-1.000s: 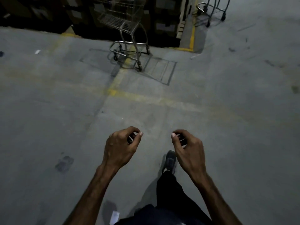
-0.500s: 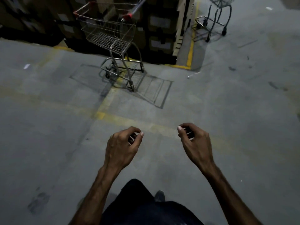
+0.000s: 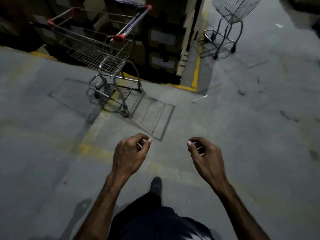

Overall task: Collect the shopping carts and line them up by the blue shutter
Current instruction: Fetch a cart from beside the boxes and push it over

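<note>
Floor: grey concrete lying dim, worn yellow lines crossing it, stacked boxes standing behind | Nearer cart: standing ahead-left, well apart from both hands | Second cart: sitting far right | Left hand, right hand: hanging loosely curled, gripping nothing.

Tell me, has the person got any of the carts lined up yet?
Not that this view shows. No blue shutter or row of carts is in sight. Both the left hand and right hand are loosely curled and hold nothing. The near cart with red corners stands alone by stacked boxes, out of reach. A second cart waits farther right. Both are left to fetch and line up.
</note>
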### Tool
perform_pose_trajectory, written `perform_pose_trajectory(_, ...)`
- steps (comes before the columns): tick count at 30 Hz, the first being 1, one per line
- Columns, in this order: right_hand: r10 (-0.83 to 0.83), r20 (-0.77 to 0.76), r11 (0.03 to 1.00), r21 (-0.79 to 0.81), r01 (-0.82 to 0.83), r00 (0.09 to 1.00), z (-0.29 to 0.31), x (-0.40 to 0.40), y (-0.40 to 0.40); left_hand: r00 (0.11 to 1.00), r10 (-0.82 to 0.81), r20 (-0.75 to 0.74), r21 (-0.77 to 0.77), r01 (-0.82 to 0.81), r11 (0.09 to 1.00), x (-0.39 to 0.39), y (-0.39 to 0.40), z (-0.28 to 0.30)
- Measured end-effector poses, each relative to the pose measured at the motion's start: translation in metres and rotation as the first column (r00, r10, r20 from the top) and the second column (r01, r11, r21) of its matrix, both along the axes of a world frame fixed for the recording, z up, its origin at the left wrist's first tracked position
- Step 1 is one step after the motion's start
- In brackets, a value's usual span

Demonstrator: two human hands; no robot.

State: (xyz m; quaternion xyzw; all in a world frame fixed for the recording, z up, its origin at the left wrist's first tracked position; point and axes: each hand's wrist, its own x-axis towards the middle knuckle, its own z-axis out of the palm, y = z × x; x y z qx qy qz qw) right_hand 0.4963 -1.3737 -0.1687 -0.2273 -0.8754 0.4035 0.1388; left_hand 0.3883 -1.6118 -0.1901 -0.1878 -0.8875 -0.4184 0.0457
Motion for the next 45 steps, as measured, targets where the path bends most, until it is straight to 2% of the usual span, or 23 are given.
perform_pose_trajectory(5, -0.044, -0.032, 0.999, 0.003, 0.044, 0.999, 0.016, -0.105, 0.052, 0.997, -0.071, -0.013, -0.016, 0.07, 0.997, -0.115, 0.063, 0.016)
perform_pose_trajectory(11, -0.081, -0.03, 0.993, -0.091, 0.078, 0.996, 0.004, -0.216, 0.097, 0.994, -0.104, -0.013, 0.002, 0.104, 0.995, -0.228, 0.114, 0.021)
perform_pose_trajectory(18, 0.098, 0.004, 0.992, -0.085, -0.097, 0.995, -0.029, -0.379, 0.151, 0.999, -0.022, -0.032, -0.062, 0.02, 0.998, -0.358, 0.146, 0.004)
perform_pose_trajectory(22, 0.192, 0.01, 0.979, -0.076, -0.191, 0.981, -0.023, -0.497, 0.183, 0.998, 0.062, -0.01, -0.105, -0.063, 0.992, -0.451, 0.169, 0.007)
perform_pose_trajectory(26, 0.35, 0.035, 0.937, -0.008, -0.35, 0.936, -0.009, -0.628, 0.205, 0.987, 0.144, -0.07, -0.156, -0.153, 0.976, -0.541, 0.194, 0.021)
perform_pose_trajectory(28, 0.438, 0.071, 0.893, 0.081, -0.443, 0.896, 0.003, -0.686, 0.207, 0.982, 0.162, -0.097, -0.203, -0.179, 0.963, -0.584, 0.2, 0.027)
perform_pose_trajectory(33, 0.589, 0.184, 0.734, 0.286, -0.616, 0.787, 0.019, -0.822, 0.198, 0.927, 0.319, -0.196, -0.264, -0.363, 0.894, -0.675, 0.207, 0.017)
perform_pose_trajectory(36, 0.631, 0.235, 0.627, 0.405, -0.665, 0.739, 0.016, -0.894, 0.189, 0.94, 0.314, -0.134, -0.337, -0.341, 0.878, -0.718, 0.202, -0.008)
perform_pose_trajectory(38, 0.62, 0.321, 0.524, 0.511, -0.682, 0.716, 0.011, -0.938, 0.183, 0.934, 0.344, -0.098, -0.422, -0.352, 0.836, -0.734, 0.203, -0.022)
perform_pose_trajectory(41, 0.604, 0.461, 0.371, 0.559, -0.741, 0.65, -0.002, -0.994, 0.177, 0.888, 0.43, -0.163, -0.519, -0.448, 0.728, -0.747, 0.203, -0.033)
perform_pose_trajectory(43, 0.638, 0.499, 0.264, 0.574, -0.775, 0.587, -0.011, -1.021, 0.179, 0.869, 0.448, -0.21, -0.579, -0.48, 0.659, -0.748, 0.195, -0.033)
perform_pose_trajectory(45, 0.684, 0.49, 0.229, 0.56, -0.797, 0.541, -0.018, -1.043, 0.176, 0.855, 0.473, -0.211, -0.583, -0.498, 0.642, -0.753, 0.173, -0.033)
